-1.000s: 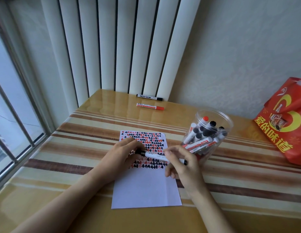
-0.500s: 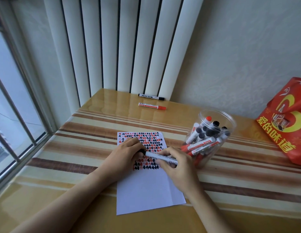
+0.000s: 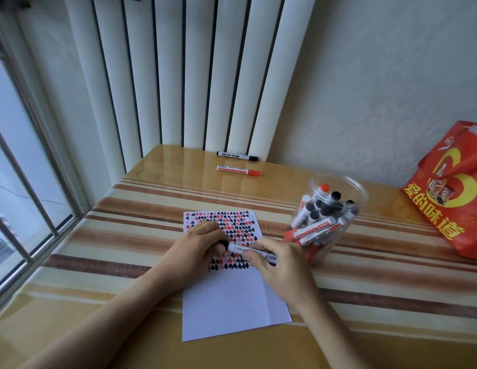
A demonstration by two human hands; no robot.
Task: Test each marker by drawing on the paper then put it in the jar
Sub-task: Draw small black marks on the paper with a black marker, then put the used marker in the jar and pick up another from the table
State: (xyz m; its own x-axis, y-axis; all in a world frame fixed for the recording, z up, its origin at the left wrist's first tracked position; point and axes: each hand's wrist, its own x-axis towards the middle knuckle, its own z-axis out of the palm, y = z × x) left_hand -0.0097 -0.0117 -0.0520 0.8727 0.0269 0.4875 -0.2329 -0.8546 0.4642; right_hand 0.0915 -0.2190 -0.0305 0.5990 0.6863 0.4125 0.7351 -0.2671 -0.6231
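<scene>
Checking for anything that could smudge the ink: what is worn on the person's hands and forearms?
Nothing shows. The left hand and right hand are bare, without gloves, rings, watch or bracelets. Both forearms are uncovered to the frame's edge; no sleeve is visible.

Both hands (image 3: pixel 194 251) grip marker (image 3: pixel 252 252) over paper (image 3: pixel 232 302).

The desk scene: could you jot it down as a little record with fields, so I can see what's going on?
Left hand: grips the black cap end of the held marker
Right hand: grips the held marker by its white barrel
Paper: top half covered in red and black marks
Jar: clear, holds many red and black markers
Loose markers: black marker and red marker at the desk's far edge
Red bag: far right
</scene>
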